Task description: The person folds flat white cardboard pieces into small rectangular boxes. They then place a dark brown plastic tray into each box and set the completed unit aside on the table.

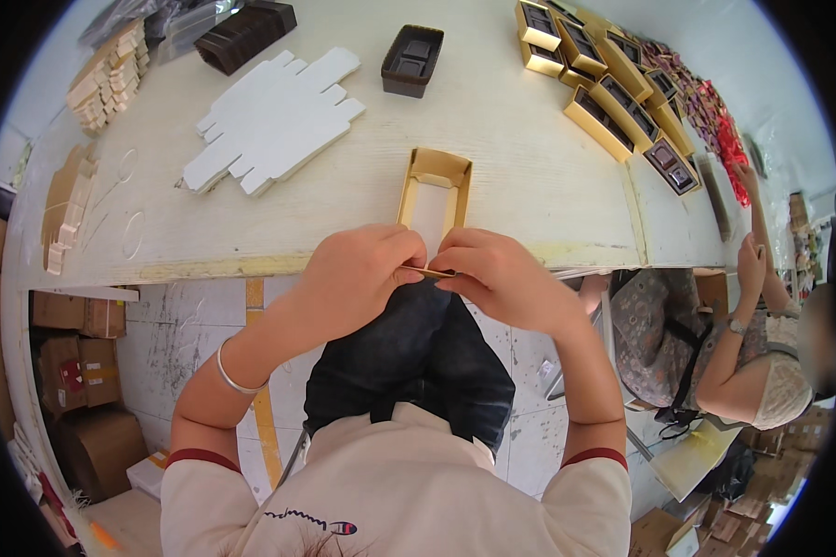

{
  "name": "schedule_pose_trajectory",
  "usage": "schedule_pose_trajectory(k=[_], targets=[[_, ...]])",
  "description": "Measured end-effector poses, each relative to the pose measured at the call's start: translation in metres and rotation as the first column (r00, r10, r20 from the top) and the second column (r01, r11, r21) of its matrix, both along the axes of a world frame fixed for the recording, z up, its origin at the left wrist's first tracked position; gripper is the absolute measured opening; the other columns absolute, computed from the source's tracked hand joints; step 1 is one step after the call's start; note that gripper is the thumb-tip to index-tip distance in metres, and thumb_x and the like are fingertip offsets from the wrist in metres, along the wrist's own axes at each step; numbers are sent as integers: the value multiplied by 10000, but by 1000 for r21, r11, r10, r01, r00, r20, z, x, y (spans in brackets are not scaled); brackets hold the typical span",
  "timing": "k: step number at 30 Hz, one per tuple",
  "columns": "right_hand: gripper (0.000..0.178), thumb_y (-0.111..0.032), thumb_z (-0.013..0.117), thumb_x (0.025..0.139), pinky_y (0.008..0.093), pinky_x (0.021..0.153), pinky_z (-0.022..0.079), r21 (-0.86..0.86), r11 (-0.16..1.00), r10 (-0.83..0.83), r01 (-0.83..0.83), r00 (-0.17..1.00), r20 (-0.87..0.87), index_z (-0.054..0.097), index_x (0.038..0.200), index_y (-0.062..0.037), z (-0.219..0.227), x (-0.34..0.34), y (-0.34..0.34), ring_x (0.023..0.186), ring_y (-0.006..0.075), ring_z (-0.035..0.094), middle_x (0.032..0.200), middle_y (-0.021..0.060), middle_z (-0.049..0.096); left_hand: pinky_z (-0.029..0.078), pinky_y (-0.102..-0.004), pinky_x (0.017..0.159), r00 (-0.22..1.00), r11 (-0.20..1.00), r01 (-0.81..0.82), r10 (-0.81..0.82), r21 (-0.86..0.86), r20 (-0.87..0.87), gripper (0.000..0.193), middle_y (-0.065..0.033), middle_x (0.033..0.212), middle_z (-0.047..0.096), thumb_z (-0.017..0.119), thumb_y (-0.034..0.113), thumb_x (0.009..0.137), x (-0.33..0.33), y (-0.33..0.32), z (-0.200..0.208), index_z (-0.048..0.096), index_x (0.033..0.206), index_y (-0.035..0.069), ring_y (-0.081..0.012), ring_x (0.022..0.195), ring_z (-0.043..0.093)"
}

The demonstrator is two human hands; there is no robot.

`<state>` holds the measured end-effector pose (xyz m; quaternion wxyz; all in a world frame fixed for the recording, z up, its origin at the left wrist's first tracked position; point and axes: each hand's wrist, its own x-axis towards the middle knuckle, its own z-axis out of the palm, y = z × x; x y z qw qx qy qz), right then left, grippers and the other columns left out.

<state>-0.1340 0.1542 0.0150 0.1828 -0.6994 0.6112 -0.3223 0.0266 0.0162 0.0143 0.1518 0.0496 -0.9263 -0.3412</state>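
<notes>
As left hand [358, 269] pinches flap [429, 272], right hand [499, 276] matches.

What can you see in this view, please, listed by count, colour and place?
Open gold box: one, gold with pale base, front table edge
White card blanks: one stack, white, table left of centre
Dark tray: one, dark brown, top centre
Dark stack: one, dark brown, upper left
Filled gold boxes: several, overlapping, gold with dark insides, upper right
Card pieces: piles, gold and cream, table's left
Red material: one heap, red, far right
Table: one, pale, across the view
Cartons: several, brown, under table left and lower right
Co-worker: one, patterned clothing, right
Bracelet: one, silver, left forearm
Left hand: one, bare, pinching box's near end
Right hand: one, bare, likewise
</notes>
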Motion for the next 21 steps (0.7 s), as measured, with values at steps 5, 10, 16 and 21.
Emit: schedule_pose_trajectory(k=[5, 10, 16, 21], targets=[[318, -29, 663, 814, 331, 678, 484, 64, 992, -124, 106, 858, 499, 606, 1127, -30, 7, 12, 6, 750, 222, 574, 959, 128, 575, 443, -390, 691, 993, 956, -120, 118, -269, -24, 310, -72, 814, 549, 798, 198, 698, 2, 6, 9, 529, 784, 69, -288, 820, 548], [340, -37, 594, 858, 294, 679, 475, -178, 844, -518, 505, 855, -30, 584, 1198, -26, 15, -40, -8, 700, 165, 545, 918, 127, 584, 461, -383, 780, 1000, 915, -5, -8, -404, -31, 319, -96, 935, 556, 771, 190, 698, 1, -16, 3, 530, 869, 69, -287, 911, 557], [312, -57, 534, 841, 372, 662, 480, 237, 904, -362, 356, 932, -21, 597, 1144, -18, 9, -53, -36, 682, 288, 586, 696, 149, 595, 436, -380, 931, 989, 999, -47, 44, -17, -142, 527, -120, 1212, 531, 772, 102, 700, -1, -24, -10, 502, 1152, 74, -312, 1113, 524], [305, -57, 579, 833, 312, 673, 474, 198, 861, -375, 468, 849, -372, 614, 1135, -53, 5, -34, -41, 688, 217, 568, 774, 132, 607, 411, -389, 964, 983, 996, -78, 83, 36, -164, 602, -109, 1234, 541, 788, 129, 700, -1, -28, -25, 496, 1222, 64, -309, 1148, 491]])
